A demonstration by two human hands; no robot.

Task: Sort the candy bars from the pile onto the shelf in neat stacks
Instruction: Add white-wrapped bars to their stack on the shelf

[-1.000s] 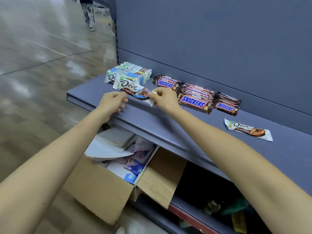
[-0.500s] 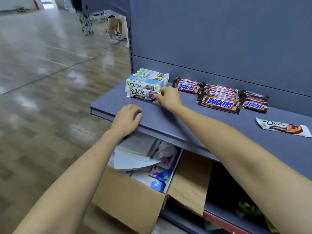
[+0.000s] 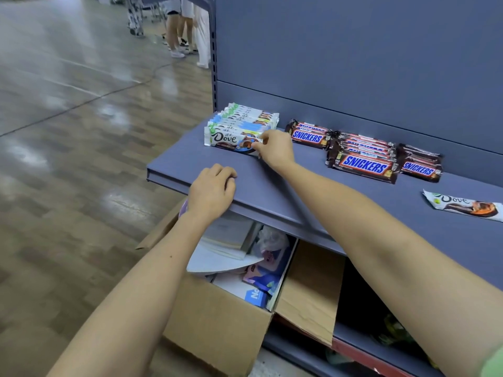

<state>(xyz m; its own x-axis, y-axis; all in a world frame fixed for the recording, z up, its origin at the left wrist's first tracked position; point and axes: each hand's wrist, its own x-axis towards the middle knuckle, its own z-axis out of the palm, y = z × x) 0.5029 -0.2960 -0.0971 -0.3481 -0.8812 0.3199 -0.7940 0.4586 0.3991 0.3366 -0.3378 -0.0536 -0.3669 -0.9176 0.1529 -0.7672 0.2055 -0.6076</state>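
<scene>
Since the earlier frame the left hand (image 3: 212, 190) has dropped, loosely curled and empty, to the shelf (image 3: 272, 186) edge, the right hand (image 3: 275, 148) pinching the Dove bar (image 3: 231, 141) now seated nearest in the left row (image 3: 245, 118), so next likely release it and fetch the stray bar (image 3: 462, 205) at right.

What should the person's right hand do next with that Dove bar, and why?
Probably let go: the right hand pinches the end of the front Dove bar, which already looks lined up against the Dove stack. That frees it for the loose Dove bar lying alone farther right.
</scene>
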